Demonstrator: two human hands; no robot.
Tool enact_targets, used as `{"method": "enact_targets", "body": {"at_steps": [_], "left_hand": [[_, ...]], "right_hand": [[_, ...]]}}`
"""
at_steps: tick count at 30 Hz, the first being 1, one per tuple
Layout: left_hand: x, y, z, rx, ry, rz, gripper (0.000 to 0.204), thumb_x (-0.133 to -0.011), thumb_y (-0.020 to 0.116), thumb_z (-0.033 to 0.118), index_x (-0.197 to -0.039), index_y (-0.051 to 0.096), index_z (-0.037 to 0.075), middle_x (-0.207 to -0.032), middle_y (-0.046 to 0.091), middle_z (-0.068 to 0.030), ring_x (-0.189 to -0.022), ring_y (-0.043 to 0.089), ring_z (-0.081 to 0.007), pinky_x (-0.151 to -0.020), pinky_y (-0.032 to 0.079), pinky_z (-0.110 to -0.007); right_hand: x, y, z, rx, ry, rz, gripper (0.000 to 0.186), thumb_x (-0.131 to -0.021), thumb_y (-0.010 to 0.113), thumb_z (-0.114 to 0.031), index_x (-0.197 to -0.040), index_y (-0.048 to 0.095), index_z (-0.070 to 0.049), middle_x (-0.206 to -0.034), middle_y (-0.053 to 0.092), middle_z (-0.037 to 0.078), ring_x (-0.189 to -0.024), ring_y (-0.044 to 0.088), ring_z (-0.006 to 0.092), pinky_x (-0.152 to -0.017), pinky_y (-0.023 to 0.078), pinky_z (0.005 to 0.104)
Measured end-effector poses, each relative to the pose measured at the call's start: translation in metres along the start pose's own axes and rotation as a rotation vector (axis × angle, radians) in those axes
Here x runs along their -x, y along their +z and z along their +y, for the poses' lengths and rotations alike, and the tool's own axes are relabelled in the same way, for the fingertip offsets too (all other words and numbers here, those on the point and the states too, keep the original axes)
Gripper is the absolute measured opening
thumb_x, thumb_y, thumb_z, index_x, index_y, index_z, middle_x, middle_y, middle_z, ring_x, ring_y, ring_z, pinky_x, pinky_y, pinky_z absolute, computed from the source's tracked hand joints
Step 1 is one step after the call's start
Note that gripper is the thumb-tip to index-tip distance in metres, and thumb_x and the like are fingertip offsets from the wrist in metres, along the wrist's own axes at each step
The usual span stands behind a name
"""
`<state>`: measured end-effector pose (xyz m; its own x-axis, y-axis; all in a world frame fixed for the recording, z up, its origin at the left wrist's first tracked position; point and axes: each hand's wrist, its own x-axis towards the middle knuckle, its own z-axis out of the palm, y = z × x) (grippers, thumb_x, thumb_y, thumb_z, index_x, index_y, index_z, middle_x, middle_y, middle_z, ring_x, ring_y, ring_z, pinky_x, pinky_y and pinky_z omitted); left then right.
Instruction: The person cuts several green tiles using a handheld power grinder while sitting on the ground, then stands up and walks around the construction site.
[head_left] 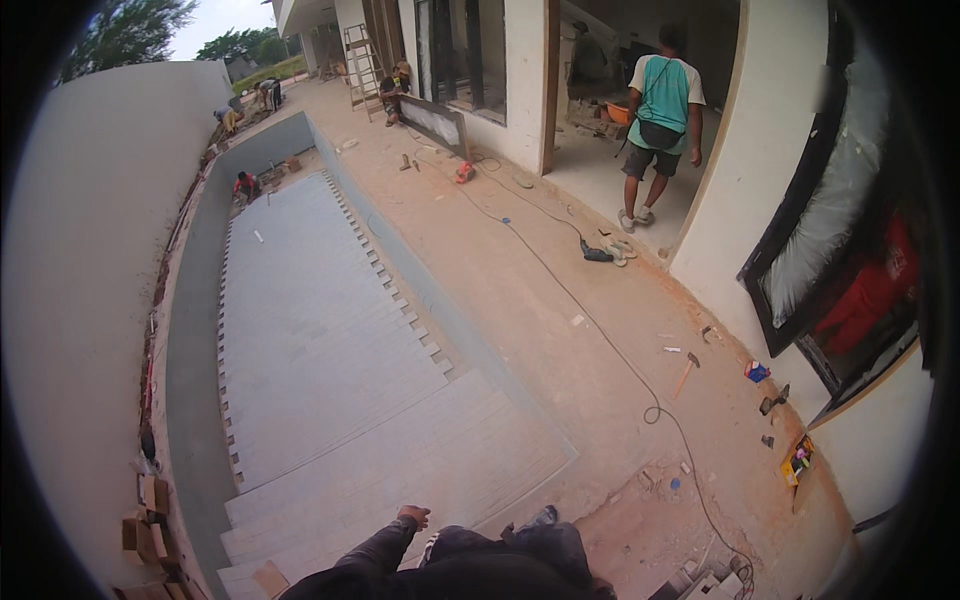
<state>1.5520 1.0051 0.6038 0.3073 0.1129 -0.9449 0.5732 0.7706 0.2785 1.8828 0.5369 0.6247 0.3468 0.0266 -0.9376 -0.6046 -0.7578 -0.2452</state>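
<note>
My left hand (414,516) hangs out from a dark sleeve above the near end of a sunken pool, with nothing seen in it; its fingers look loosely apart. Below it are the pale tiled steps (400,450) that lead to the tiled pool floor (300,290), whose side edges are stepped like teeth. Just a sliver of my right hand (603,588) shows by my leg at the lower edge, its fingers hidden. My shoe (545,516) stands near the pool's rim. A loose tile (270,578) lies on the steps at the lower left.
A long cable (590,318) winds along the dusty walkway. A hammer (686,375), a yellow box (797,460) and sandals (617,250) lie toward the house. One person (665,110) walks in the doorway; another (246,184) crouches in the pool's far end. Cardboard boxes (155,497) line the left rim.
</note>
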Motion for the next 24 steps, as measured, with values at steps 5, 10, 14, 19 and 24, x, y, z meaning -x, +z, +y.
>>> {"method": "enact_targets", "body": {"at_steps": [5,10,14,19,24], "left_hand": [[0.001,0.139,0.096,-0.458,0.182,0.316,0.042,-0.079,0.063,0.044,-0.101,0.066,0.008,-0.088,0.068,-0.0065,-0.073,0.064,-0.0169,-0.061,0.052,-0.031],[-0.076,0.171,0.178,-0.627,0.170,0.404,0.044,-0.080,0.059,0.050,-0.091,0.071,0.009,-0.084,0.069,-0.0066,-0.074,0.064,-0.0181,-0.064,0.052,-0.033],[-0.162,0.172,0.289,-0.696,-0.053,0.281,0.045,-0.082,0.056,0.049,-0.106,0.066,0.012,-0.105,0.065,-0.0058,-0.081,0.065,-0.0226,-0.077,0.051,-0.035],[-0.279,0.264,0.607,-0.809,0.065,0.374,0.039,-0.079,0.061,0.044,-0.097,0.071,0.011,-0.104,0.066,-0.0140,-0.099,0.063,-0.0272,-0.083,0.050,-0.035],[-0.182,0.269,0.922,-0.127,0.821,0.223,0.037,-0.084,0.062,0.035,-0.102,0.064,0.003,-0.087,0.067,-0.0104,-0.077,0.065,-0.0178,-0.073,0.051,-0.032]], "right_hand": [[-0.055,-0.125,-0.406,-0.165,-0.659,0.180,0.030,-0.078,0.061,-0.016,-0.100,0.058,0.004,-0.075,0.062,0.016,-0.068,0.064,0.0273,-0.054,0.049,0.0403],[0.007,-0.154,-0.749,-0.090,-1.061,0.159,0.028,-0.079,0.061,-0.017,-0.100,0.060,0.000,-0.067,0.061,0.007,-0.058,0.063,0.0165,-0.052,0.044,0.0247],[-0.004,-0.137,-0.918,0.026,-1.319,0.150,0.029,-0.080,0.059,-0.018,-0.103,0.058,0.000,-0.067,0.061,0.007,-0.058,0.063,0.0167,-0.051,0.044,0.0252],[-0.197,-0.263,-0.995,0.280,-1.192,0.297,0.028,-0.080,0.057,-0.018,-0.103,0.055,-0.001,-0.075,0.063,0.015,-0.060,0.064,0.0243,-0.044,0.044,0.0296],[-0.263,-0.117,-0.941,0.212,0.042,0.065,0.038,-0.087,0.052,-0.025,-0.120,0.050,-0.006,-0.102,0.062,0.025,-0.080,0.065,0.0362,-0.072,0.052,0.0459]]}}
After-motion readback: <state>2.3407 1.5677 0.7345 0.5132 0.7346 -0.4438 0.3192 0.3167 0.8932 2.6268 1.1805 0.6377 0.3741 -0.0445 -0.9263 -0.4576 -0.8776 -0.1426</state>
